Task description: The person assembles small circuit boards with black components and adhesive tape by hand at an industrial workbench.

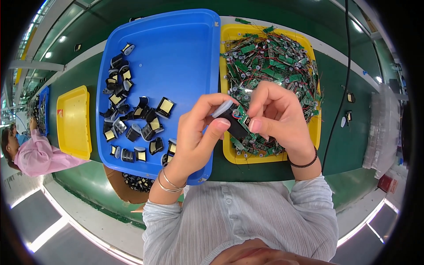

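Between my two hands is a small black plastic housing (pixel 235 128) with a grey rounded end. My left hand (pixel 198 132) grips it by that end, thumb and fingers closed round it. A green circuit board (pixel 241 115) with fine red and blue wires sits at the housing's open side. My right hand (pixel 278 115) pinches the board's edge between thumb and fingertips; the exact contact is partly hidden. Both hands are above the near left part of a yellow tray (pixel 228 152) heaped with green circuit boards (pixel 269 62). Left of it, a blue tray (pixel 176 39) bears several black housings (pixel 137 119).
A cardboard box (pixel 117 185) of black parts stands below the blue tray. Farther left are another yellow tray (pixel 73 123) and a person in pink (pixel 42 154). A black cable (pixel 346 66) hangs at the right, near loose parts (pixel 349 117) on the green table.
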`<control>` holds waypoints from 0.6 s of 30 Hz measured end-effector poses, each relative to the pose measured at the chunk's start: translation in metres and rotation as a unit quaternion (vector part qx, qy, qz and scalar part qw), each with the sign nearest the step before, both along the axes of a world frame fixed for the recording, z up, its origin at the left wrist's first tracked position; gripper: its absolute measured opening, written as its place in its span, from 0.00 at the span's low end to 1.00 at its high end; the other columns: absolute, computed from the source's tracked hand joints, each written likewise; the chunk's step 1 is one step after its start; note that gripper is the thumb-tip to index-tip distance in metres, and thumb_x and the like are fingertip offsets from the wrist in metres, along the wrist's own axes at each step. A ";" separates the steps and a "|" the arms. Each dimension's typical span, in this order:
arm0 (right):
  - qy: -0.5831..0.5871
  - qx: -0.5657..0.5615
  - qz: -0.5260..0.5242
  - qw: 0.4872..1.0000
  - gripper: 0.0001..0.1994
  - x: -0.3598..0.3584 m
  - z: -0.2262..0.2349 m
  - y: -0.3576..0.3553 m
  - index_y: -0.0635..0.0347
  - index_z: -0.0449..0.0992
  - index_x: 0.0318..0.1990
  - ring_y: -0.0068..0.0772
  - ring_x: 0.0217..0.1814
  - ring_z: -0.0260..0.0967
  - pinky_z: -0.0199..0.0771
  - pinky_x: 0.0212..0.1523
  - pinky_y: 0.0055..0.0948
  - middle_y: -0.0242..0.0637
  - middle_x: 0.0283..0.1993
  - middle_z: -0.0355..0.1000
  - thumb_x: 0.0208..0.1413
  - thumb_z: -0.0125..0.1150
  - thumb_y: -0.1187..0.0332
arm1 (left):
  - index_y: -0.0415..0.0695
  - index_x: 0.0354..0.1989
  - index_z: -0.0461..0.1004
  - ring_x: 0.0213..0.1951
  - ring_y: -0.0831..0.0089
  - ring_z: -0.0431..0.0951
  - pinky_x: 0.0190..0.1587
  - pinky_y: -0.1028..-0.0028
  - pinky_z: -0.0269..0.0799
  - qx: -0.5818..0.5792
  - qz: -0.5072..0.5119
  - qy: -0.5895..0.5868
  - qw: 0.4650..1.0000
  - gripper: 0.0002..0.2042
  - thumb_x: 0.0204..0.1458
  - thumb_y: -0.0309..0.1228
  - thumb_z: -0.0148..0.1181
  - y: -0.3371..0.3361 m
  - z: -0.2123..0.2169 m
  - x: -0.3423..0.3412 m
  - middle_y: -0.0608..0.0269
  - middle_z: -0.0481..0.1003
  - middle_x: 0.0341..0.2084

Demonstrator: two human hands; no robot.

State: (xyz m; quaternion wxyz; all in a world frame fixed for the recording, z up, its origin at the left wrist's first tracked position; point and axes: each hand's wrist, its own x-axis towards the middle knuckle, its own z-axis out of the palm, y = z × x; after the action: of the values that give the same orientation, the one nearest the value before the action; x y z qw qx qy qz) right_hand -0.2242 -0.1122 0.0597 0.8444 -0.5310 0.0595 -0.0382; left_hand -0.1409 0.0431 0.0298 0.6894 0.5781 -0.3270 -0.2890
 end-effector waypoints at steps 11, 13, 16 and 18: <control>0.066 -0.048 0.016 0.997 0.09 -0.002 -0.001 -0.001 0.60 0.65 0.23 0.09 0.17 0.57 0.54 0.15 0.10 0.26 0.21 0.65 0.44 0.62 0.72 | 0.33 0.42 0.64 0.32 0.79 0.70 0.36 0.81 0.67 -0.024 0.057 -0.057 0.996 0.15 0.49 0.29 0.54 0.000 0.000 -0.006 0.60 0.70 0.33; 0.055 -0.030 0.010 0.998 0.10 -0.002 -0.001 0.000 0.59 0.64 0.23 0.10 0.17 0.57 0.54 0.15 0.11 0.26 0.20 0.65 0.43 0.63 0.71 | 0.33 0.42 0.64 0.32 0.78 0.70 0.35 0.81 0.67 -0.029 0.064 -0.078 0.994 0.15 0.49 0.29 0.54 0.000 -0.002 -0.007 0.59 0.70 0.34; 0.054 -0.025 0.006 0.998 0.11 -0.002 0.000 0.003 0.59 0.64 0.22 0.10 0.16 0.57 0.54 0.15 0.11 0.25 0.19 0.64 0.43 0.64 0.71 | 0.33 0.41 0.65 0.31 0.77 0.70 0.35 0.80 0.67 -0.037 0.078 -0.128 0.988 0.15 0.49 0.30 0.54 -0.001 -0.004 -0.006 0.58 0.70 0.34; 0.057 -0.035 0.013 0.998 0.12 -0.003 -0.001 0.001 0.59 0.64 0.22 0.10 0.16 0.57 0.54 0.15 0.11 0.25 0.19 0.64 0.43 0.64 0.70 | 0.33 0.41 0.65 0.31 0.77 0.71 0.35 0.80 0.67 -0.040 0.083 -0.157 0.983 0.15 0.49 0.30 0.54 -0.001 -0.006 -0.006 0.57 0.70 0.34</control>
State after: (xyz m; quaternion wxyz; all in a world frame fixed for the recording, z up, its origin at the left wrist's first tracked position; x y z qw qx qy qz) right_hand -0.2274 -0.1109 0.0591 0.8211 -0.5619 0.0997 0.0010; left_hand -0.1470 0.0419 0.0238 0.6738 0.6131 -0.3938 -0.1229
